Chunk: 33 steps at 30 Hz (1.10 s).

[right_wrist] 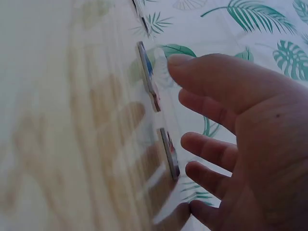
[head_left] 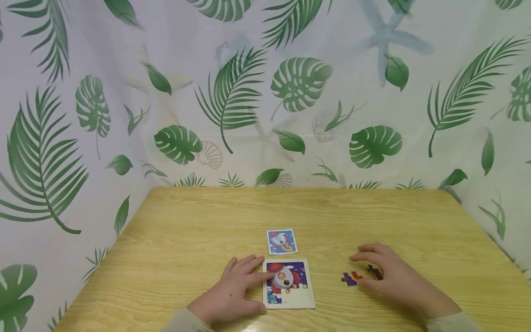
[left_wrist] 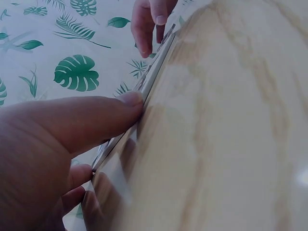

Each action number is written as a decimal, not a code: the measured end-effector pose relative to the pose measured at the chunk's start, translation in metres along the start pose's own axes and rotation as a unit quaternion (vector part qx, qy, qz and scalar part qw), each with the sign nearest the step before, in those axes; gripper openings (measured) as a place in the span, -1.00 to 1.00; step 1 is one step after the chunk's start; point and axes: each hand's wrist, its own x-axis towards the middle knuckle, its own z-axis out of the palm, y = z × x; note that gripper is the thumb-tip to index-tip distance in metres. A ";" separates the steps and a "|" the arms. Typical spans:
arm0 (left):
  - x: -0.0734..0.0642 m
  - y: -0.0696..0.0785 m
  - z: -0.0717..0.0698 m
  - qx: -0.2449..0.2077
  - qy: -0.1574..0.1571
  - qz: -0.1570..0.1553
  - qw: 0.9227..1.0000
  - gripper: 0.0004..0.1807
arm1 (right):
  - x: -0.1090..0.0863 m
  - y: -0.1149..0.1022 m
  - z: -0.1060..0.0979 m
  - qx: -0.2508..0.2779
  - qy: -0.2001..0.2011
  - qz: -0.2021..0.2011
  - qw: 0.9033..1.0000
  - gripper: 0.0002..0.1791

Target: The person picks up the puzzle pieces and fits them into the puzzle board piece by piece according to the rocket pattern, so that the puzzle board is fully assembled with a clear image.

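Observation:
A jigsaw puzzle board (head_left: 296, 300) with a light frame lies on the table, its picture of a white-faced character partly filled and its lower right bare. My left hand (head_left: 238, 291) rests at the board's left side, index fingertip on the picture, thumb by the near corner. To the right, my right hand (head_left: 394, 276) hovers over loose jigsaw pieces with fingers apart and bent, nothing held between them. A purple and red piece (head_left: 351, 279) lies left of its fingertips; a dark piece (head_left: 374, 272) is partly hidden beneath the hand. The right wrist view shows two pieces (right_wrist: 169, 153) edge-on near the fingers.
A small picture card (head_left: 282, 241) with a similar character lies just beyond the board. The wooden table (head_left: 199, 216) ends at a leaf-printed curtain (head_left: 249, 106) behind and at both sides.

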 end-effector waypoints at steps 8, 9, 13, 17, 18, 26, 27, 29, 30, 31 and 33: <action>-0.002 0.002 0.000 -0.002 0.007 0.002 1.000 -0.20 | -0.006 0.009 -0.001 0.010 -0.009 -0.018 1.000 -0.62; -0.001 0.002 0.000 -0.001 0.006 0.002 1.000 -0.20 | -0.006 0.009 -0.001 0.009 -0.008 -0.020 1.000 -0.64; -0.001 0.003 0.000 -0.002 0.001 0.000 1.000 -0.20 | -0.008 0.012 0.002 0.003 -0.002 -0.028 1.000 -0.64; -0.001 0.004 -0.002 -0.002 0.001 -0.002 1.000 -0.20 | -0.007 0.012 0.005 -0.001 0.011 -0.030 0.999 -0.68; -0.001 0.005 -0.002 -0.003 0.000 -0.003 1.000 -0.20 | -0.007 0.012 0.006 -0.001 0.015 -0.031 0.999 -0.70; -0.003 0.003 -0.002 -0.005 -0.005 -0.008 1.000 -0.21 | -0.005 0.008 0.011 -0.006 0.033 -0.038 0.999 -0.78; -0.003 0.004 -0.002 -0.005 -0.005 -0.008 1.000 -0.21 | -0.005 0.008 0.011 -0.009 0.035 -0.039 0.999 -0.78; -0.003 0.005 -0.002 -0.006 -0.006 -0.010 1.000 -0.22 | -0.004 0.006 0.011 -0.016 0.043 -0.044 0.998 -0.78; -0.002 0.005 -0.002 -0.006 -0.006 -0.011 1.000 -0.22 | -0.004 0.006 0.011 -0.020 0.046 -0.045 0.998 -0.78; -0.002 0.005 -0.002 -0.007 -0.007 -0.011 1.000 -0.22 | -0.004 0.006 0.011 -0.024 0.049 -0.048 0.997 -0.77; -0.002 0.005 -0.002 -0.007 -0.007 -0.012 1.000 -0.22 | -0.004 0.005 0.011 -0.027 0.051 -0.049 0.997 -0.76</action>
